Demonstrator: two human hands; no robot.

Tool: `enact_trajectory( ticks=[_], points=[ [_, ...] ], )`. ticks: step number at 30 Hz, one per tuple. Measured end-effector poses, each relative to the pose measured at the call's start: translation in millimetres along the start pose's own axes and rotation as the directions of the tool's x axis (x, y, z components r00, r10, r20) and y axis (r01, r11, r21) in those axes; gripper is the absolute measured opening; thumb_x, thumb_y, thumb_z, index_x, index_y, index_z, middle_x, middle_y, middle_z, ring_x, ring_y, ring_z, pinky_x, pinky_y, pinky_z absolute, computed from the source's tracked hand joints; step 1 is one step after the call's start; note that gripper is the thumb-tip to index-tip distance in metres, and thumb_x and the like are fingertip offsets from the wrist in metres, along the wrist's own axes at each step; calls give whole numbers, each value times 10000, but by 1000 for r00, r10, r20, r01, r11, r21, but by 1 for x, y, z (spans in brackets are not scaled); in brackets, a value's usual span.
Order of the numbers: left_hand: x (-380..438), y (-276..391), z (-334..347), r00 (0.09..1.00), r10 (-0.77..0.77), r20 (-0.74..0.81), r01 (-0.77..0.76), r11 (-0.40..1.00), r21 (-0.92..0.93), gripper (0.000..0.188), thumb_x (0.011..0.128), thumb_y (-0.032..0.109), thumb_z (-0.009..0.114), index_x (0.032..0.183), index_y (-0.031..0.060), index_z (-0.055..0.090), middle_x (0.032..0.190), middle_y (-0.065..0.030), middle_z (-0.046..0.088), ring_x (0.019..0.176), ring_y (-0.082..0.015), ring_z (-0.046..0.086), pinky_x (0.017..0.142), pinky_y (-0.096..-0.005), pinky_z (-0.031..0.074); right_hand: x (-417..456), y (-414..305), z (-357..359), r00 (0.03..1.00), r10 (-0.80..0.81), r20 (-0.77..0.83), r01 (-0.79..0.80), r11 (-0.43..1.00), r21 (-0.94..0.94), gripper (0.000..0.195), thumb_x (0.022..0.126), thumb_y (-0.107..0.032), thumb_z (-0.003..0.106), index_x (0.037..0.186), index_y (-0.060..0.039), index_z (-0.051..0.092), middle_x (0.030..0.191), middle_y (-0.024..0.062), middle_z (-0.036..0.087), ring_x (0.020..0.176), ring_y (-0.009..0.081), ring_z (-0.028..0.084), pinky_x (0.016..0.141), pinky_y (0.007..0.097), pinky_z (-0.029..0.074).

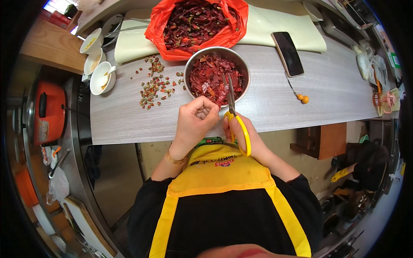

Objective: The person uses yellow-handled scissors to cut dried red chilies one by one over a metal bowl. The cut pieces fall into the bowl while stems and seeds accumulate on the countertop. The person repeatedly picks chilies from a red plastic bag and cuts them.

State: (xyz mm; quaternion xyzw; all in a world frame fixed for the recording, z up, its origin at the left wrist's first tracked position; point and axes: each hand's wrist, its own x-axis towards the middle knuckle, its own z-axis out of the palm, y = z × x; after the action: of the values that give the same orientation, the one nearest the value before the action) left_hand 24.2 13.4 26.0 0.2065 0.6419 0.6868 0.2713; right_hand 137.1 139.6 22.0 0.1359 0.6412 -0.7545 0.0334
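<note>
My left hand (200,116) pinches a dried red chili (220,102) at the near rim of a steel bowl (247,69). Yellow-handled scissors (244,132) are in my right hand (250,133), their blades slightly apart and pointing over the bowl beside the chili. Cut pieces of dried red chili (209,71) fill much of the bowl. Just behind it stands a red plastic bag (158,35), its mouth wide, full of whole dried chilies (193,25). Cut chili stem ends (155,88) lie scattered on the grey table (129,122) left of the bowl.
Several small white bowls (102,87) stand at the table's left, the nearest holding a white spoon. A phone (288,54) with a beaded strap lies at the right, partly on a pale mat (274,22). Plastic bags (380,69) are farther right. Another person's yellow-gloved hand (340,174) shows at the lower right.
</note>
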Motion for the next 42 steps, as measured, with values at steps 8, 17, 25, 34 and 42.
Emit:
enact_trajectory(
  ticks=[8,17,25,34,42],
  points=[
    [0,-4,-6,999,20,-41,-22,998,-54,78,902,34,567,833,-3,576,693,-25,618,558,-22,509,483,-158,393,-3,5,-5,994,105,42,-102,993,-68,363,989,-378,385,857,-48,460,697,9,422,604,90,425,560,227,388],
    [1,-5,-5,997,70,-45,-65,992,105,90,902,52,580,835,-7,588,673,-18,612,533,-17,496,469,-157,381,0,14,-1,1000,3,-2,-3,984,-178,252,934,-244,548,878,-5,492,664,57,470,594,128,431,556,292,394],
    [4,5,-9,996,-2,-89,4,1000,17,117,908,102,597,844,6,612,645,10,593,523,-12,492,459,-154,375,-1,9,-2,991,128,-43,-129,991,-20,248,923,-226,552,830,0,510,633,55,475,581,137,462,555,305,409],
    [6,8,-6,999,23,-34,-19,994,112,77,878,70,629,878,-7,628,664,13,601,565,-12,524,497,-157,412,3,7,-2,995,92,-39,-99,960,-263,273,901,-248,585,827,2,506,669,85,520,624,167,465,610,312,425],
    [4,5,-9,998,-50,42,46,993,104,79,849,53,658,854,-23,638,684,21,627,595,7,529,518,-147,415,5,10,-1,997,2,-82,-8,997,-80,244,938,-234,544,830,-17,509,647,6,464,602,97,403,563,257,385]
  ],
)
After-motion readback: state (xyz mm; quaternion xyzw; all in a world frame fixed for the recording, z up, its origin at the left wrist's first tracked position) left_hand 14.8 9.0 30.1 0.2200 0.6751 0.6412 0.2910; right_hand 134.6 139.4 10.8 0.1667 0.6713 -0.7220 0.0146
